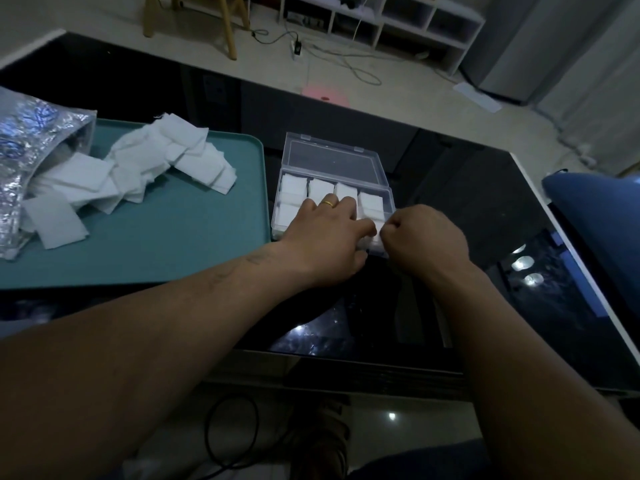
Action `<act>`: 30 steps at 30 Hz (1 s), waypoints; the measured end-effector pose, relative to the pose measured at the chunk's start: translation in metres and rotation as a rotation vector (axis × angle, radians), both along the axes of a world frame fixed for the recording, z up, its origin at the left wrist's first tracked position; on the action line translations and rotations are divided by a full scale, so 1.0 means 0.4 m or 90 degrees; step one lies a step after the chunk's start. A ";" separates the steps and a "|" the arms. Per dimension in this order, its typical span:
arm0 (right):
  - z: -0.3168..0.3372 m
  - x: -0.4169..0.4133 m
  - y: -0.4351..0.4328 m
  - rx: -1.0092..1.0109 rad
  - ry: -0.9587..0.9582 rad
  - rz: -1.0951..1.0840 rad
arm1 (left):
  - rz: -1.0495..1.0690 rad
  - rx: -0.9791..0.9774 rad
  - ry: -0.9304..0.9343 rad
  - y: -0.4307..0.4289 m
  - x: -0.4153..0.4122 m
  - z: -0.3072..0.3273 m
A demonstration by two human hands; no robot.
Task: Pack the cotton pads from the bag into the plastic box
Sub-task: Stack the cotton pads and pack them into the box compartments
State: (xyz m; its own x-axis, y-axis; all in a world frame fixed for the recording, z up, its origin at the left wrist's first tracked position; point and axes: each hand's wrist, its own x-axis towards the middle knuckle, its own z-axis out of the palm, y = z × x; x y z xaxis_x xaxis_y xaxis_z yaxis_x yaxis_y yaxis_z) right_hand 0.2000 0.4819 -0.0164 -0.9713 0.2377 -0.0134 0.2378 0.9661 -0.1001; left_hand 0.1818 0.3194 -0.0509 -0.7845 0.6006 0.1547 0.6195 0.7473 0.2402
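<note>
White cotton pads (pixel 370 202) lie under flat left hand (pixel 325 237); right hand (pixel 424 237) curled, grip unclear.

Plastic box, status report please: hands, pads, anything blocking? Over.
Left hand pressing packed cotton pads in plastic box. Right hand curled at its near right corner, grasp hidden. Loose pads on tray by bag. Nothing blocking.
</note>
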 end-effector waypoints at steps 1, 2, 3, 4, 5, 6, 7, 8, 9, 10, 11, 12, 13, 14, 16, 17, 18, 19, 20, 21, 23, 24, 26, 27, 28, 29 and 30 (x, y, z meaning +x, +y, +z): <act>-0.001 0.000 -0.003 0.001 -0.013 -0.002 | -0.006 -0.007 -0.003 -0.002 -0.001 0.000; -0.002 0.001 -0.004 0.002 -0.017 -0.003 | -0.011 -0.016 -0.008 -0.004 0.000 -0.001; -0.004 -0.001 -0.005 0.004 -0.009 -0.003 | -0.014 -0.022 -0.014 -0.005 0.000 -0.003; -0.004 -0.002 -0.007 0.008 0.000 -0.003 | -0.014 -0.024 -0.014 -0.006 0.001 -0.004; -0.003 -0.004 -0.009 0.010 0.000 -0.002 | -0.012 -0.023 -0.011 -0.007 0.002 -0.006; -0.002 -0.004 -0.012 0.011 -0.008 -0.002 | -0.011 -0.021 -0.007 -0.008 0.003 -0.005; 0.000 -0.005 -0.016 0.010 -0.017 -0.003 | -0.012 -0.017 -0.002 -0.009 0.003 -0.003; 0.003 -0.004 -0.020 0.007 -0.017 -0.004 | -0.013 -0.013 0.004 -0.012 0.004 0.001; 0.008 -0.006 -0.025 0.003 -0.002 0.000 | -0.014 -0.006 0.011 -0.017 0.004 0.007; 0.015 -0.008 -0.030 -0.003 0.026 0.009 | -0.011 0.002 0.020 -0.024 0.005 0.014; 0.023 -0.011 -0.042 -0.014 0.063 0.025 | -0.006 0.012 0.030 -0.039 0.005 0.023; 0.033 -0.014 -0.058 -0.033 0.095 0.044 | 0.002 0.023 0.038 -0.058 0.006 0.033; 0.044 -0.018 -0.078 -0.060 0.113 0.062 | 0.012 0.030 0.047 -0.079 0.008 0.043; 0.052 -0.021 -0.107 -0.095 0.120 0.081 | 0.024 0.029 0.058 -0.109 0.011 0.053; 0.062 -0.032 -0.171 -0.155 0.109 0.126 | 0.052 0.018 0.077 -0.176 0.017 0.069; 0.063 -0.038 -0.215 -0.175 0.101 0.159 | 0.071 0.012 0.082 -0.223 0.021 0.074; 0.062 -0.044 -0.249 -0.183 0.091 0.188 | 0.089 0.009 0.082 -0.261 0.024 0.074; 0.062 -0.053 -0.292 -0.187 0.085 0.217 | 0.111 0.002 0.080 -0.308 0.027 0.071; 0.058 -0.064 -0.324 -0.186 0.079 0.237 | 0.128 -0.005 0.075 -0.345 0.029 0.066; 0.054 -0.077 -0.359 -0.185 0.074 0.254 | 0.149 -0.011 0.069 -0.384 0.031 0.060; 0.042 -0.112 -0.418 -0.194 0.070 0.271 | 0.190 -0.011 0.058 -0.446 0.027 0.052; 0.034 -0.132 -0.454 -0.202 0.068 0.274 | 0.213 -0.010 0.058 -0.483 0.018 0.050; 0.019 -0.171 -0.506 -0.212 0.057 0.272 | 0.257 -0.007 0.075 -0.538 -0.011 0.051; 0.009 -0.189 -0.526 -0.211 0.052 0.269 | 0.282 0.004 0.076 -0.561 -0.030 0.050; -0.002 -0.205 -0.541 -0.207 0.048 0.264 | 0.305 0.019 0.068 -0.577 -0.049 0.049; -0.012 -0.218 -0.556 -0.203 0.048 0.259 | 0.324 0.035 0.052 -0.589 -0.068 0.047; -0.021 -0.233 -0.569 -0.201 0.048 0.252 | 0.337 0.044 0.032 -0.597 -0.089 0.047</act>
